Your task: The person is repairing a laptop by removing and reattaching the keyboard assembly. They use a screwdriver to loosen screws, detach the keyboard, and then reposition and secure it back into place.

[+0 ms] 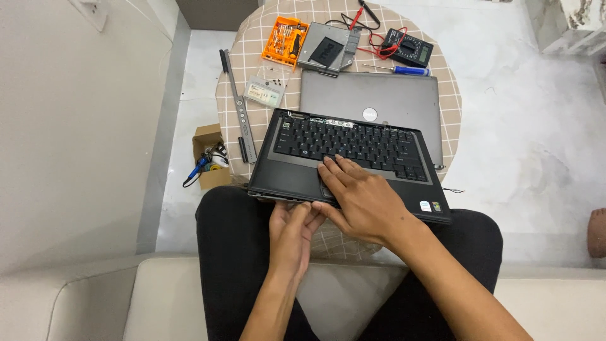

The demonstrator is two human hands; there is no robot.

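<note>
Right hand (pixel 363 199) flat on laptop base (pixel 297 170), left hand (pixel 291 233) at its edge

The black laptop base (pixel 303 173) lies flat, keyboard up, at the near edge of the table (pixel 451 95). Its front edge overhangs that table. Its grey lid (pixel 391 101) lies detached just behind it.

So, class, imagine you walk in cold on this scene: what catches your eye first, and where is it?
First the black laptop base at the near edge of the round checked table, with the right hand flat on its palm rest and the left hand at its front edge. Behind it lies a detached grey lid. At the far edge sit an orange screwdriver kit and a black multimeter.
</note>
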